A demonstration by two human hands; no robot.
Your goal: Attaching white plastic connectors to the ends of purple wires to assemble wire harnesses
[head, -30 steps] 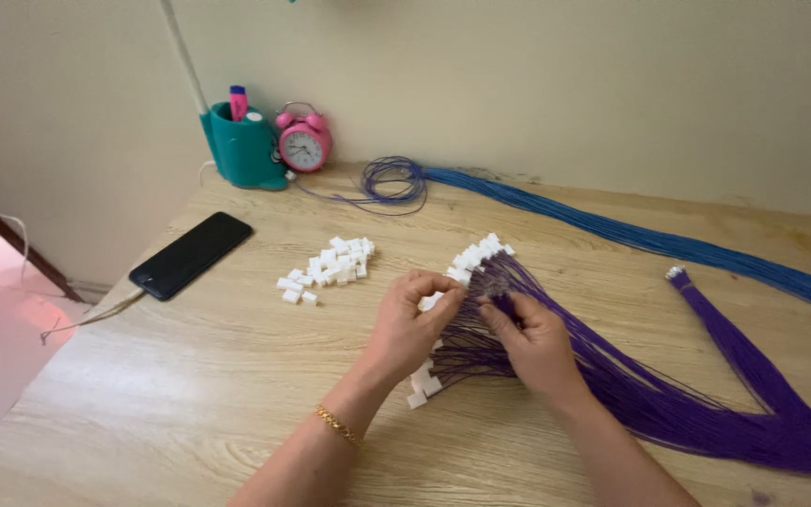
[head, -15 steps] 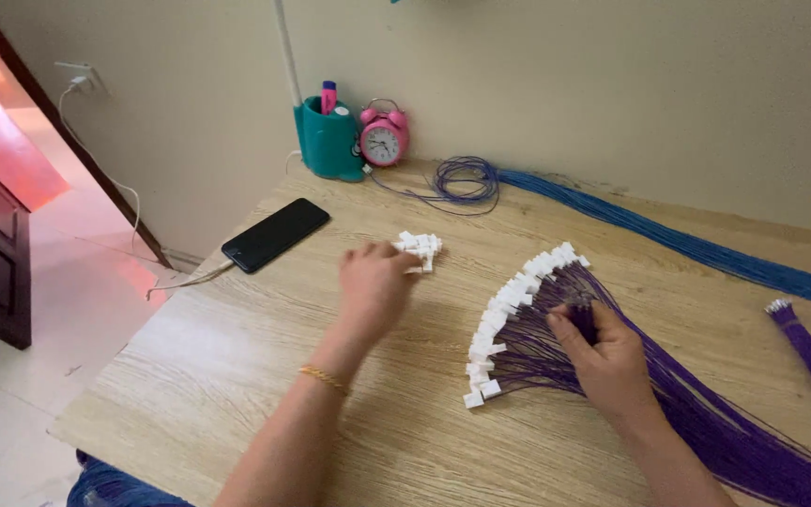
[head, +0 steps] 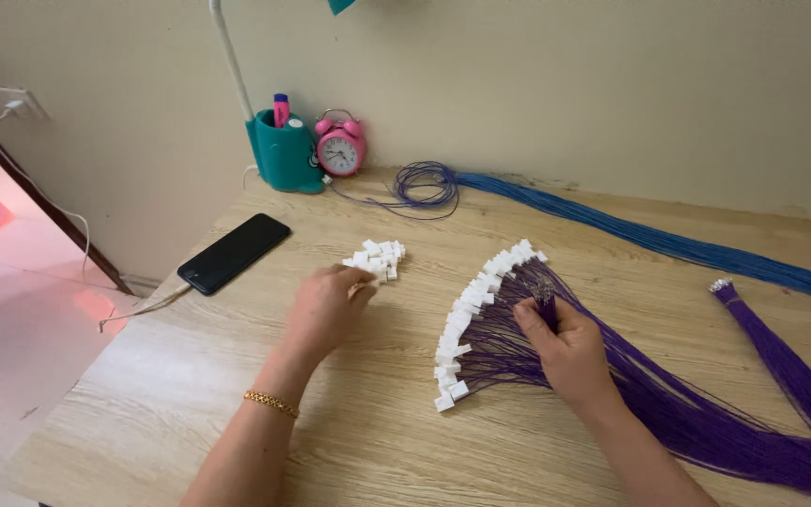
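Home desk: alarm clock (head: pixel 340 150), phone (head: pixel 234 253)

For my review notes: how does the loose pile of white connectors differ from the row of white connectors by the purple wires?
The loose pile is a small heap with no wires attached, at the left hand. The row of connectors fans out in a long arc, each fitted on purple wires, which the right hand pinches. Both are small white pieces on the wooden table.
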